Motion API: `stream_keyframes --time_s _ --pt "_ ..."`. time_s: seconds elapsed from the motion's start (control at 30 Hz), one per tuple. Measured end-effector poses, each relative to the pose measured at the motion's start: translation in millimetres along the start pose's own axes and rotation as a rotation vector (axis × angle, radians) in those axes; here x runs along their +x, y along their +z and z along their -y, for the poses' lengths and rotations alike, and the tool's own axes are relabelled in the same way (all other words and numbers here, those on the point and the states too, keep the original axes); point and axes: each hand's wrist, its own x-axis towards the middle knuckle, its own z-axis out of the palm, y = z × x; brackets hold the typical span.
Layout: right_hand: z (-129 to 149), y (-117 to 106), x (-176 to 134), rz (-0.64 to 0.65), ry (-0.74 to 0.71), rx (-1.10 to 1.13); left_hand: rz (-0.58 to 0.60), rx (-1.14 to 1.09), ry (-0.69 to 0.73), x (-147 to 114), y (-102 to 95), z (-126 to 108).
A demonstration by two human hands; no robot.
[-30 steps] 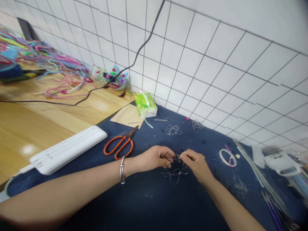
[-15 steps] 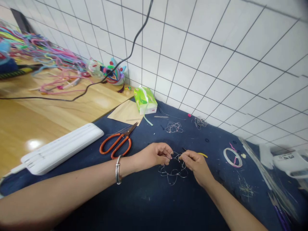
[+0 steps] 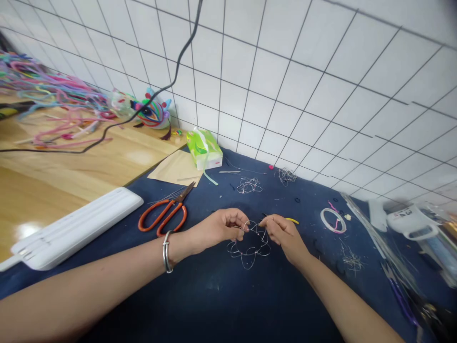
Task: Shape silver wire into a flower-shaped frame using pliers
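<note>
A thin silver wire flower frame (image 3: pixel 249 251), a ring of looped petals with small bead-like spots, is held low over the dark blue mat. My left hand (image 3: pixel 230 225), wearing a silver bangle, pinches its upper left edge between thumb and fingers. At the upper right petal, the closed fingertips of my right hand (image 3: pixel 282 233) meet the wire; the exact pinch point is too fine to see. Just behind the right hand lies a slim tool with a yellow handle (image 3: pixel 292 220), partly covered by that hand.
Orange-handled scissors (image 3: pixel 162 216) and a white power strip (image 3: pixel 82 224) lie left. A tissue pack (image 3: pixel 204 148), wire tangles (image 3: pixel 250 185) and a white ring (image 3: pixel 333 220) lie beyond the hands. Purple-handled pliers (image 3: pixel 402 295) are at right. A tiled wall (image 3: pixel 278 71) stands behind.
The view has shifted, so most things sit farther left in the picture. My right fingertips have moved slightly right relative to the wire flower frame; my left hand keeps its pinch.
</note>
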Motion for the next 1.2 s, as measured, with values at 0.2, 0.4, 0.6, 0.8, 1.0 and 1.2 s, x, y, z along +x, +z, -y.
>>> stream_keyframes --time_s 0.2,0.4,0.6,0.8,1.0,1.2 --pt "15.1 -13.1 -3.1 0.055 -0.126 -0.217 0.014 -0.015 -0.018 -0.2 0.9 -0.6" --pt "23.1 -21.1 -1.7 0.122 -0.217 -0.435 0.066 -0.025 -0.001 0.9 -0.3 1.9" --pt "11.5 -25.1 7.8 0.087 -0.232 -0.509 0.101 -0.022 0.018 1.6 -1.2 5.3" --pt "2.4 -23.7 11.4 0.185 -0.275 -0.542 0.112 -0.002 0.01 1.3 -1.0 6.6" --pt "-2.8 -21.7 12.1 0.313 -0.315 -0.551 0.109 0.004 0.03 0.3 0.1 3.8" --pt "-1.4 -21.9 12.0 0.319 -0.351 -0.52 0.121 0.032 0.031 0.5 -0.8 5.8"
